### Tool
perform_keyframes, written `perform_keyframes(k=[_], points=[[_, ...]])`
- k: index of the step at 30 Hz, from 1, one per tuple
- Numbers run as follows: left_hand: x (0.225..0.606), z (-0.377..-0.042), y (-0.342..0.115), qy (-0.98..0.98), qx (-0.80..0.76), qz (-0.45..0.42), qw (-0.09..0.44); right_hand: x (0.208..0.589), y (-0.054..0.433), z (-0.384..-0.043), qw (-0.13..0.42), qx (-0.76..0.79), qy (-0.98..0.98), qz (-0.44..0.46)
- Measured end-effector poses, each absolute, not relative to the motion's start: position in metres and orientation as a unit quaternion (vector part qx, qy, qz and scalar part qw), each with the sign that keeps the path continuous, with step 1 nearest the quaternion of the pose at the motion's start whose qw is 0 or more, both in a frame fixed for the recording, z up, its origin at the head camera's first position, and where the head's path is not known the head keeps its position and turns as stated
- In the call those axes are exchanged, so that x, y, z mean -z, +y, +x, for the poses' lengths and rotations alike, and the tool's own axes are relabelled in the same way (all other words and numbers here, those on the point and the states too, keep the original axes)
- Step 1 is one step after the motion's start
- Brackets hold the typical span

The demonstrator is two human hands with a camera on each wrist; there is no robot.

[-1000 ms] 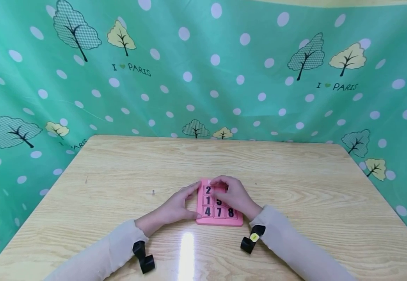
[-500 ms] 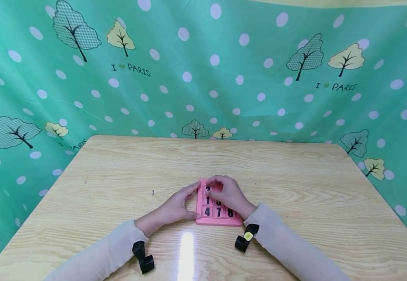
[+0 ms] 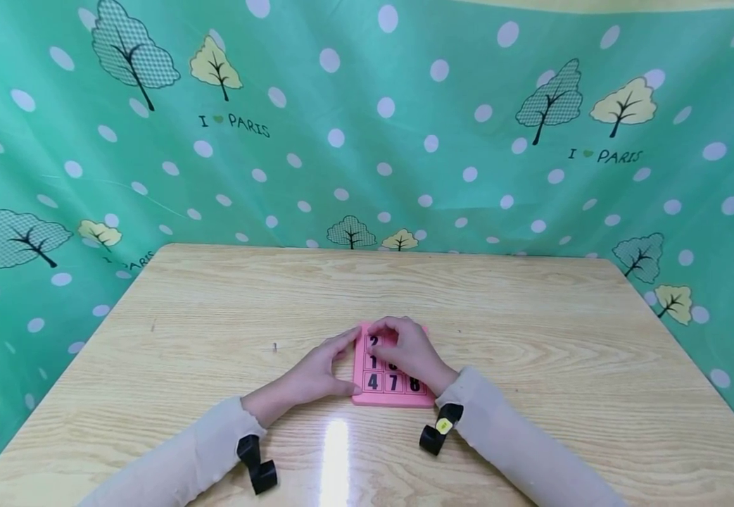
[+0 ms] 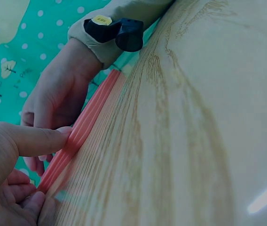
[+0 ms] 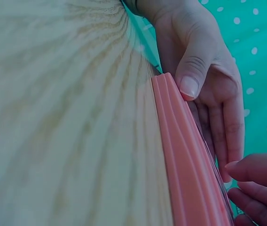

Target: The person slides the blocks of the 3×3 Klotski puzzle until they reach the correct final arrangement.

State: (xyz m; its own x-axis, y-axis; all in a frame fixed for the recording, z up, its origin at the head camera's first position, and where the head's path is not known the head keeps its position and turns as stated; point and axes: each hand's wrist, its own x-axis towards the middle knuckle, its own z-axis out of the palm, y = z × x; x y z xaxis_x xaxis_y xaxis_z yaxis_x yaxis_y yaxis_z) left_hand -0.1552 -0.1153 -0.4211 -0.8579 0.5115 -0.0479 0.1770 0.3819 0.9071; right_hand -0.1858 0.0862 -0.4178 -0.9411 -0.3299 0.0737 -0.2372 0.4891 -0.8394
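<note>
A pink number slide puzzle [image 3: 394, 400] with black digits lies on the wooden table in the head view. My left hand [image 3: 312, 373] holds its left side, thumb at the near corner and fingertips at the far corner. Over the upper tiles is my right hand [image 3: 414, 352], its thumb and forefinger spread around the "2" tile [image 3: 374, 341]. That hand covers the upper right tiles; 1, 4, 7 and 8 show. In the left wrist view, the left thumb [image 4: 44, 140] touches the puzzle's edge [image 4: 84, 122]. The right wrist view shows a gap between right thumb and fingers [image 5: 253, 169].
The wooden table [image 3: 214, 296] extends around the puzzle. A small dark mark [image 3: 274, 347] is on it to the left. A green dotted curtain [image 3: 367, 141] hangs behind. Each wrist wears a black camera mount [image 3: 256, 465].
My right hand has shifted slightly left across the puzzle, from beside the "2" tile to over it. The left hand and the puzzle stay in place.
</note>
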Motion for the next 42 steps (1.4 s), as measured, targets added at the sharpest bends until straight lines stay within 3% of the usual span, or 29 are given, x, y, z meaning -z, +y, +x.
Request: perform_keyframes(k=[42], points=[[0.4242, -0.1566, -0.1164, 0.808, -0.521, 0.221, 0.162, 0.4162, 0.0791, -0.1840, 0.030, 0.474, 0.866, -0.160]])
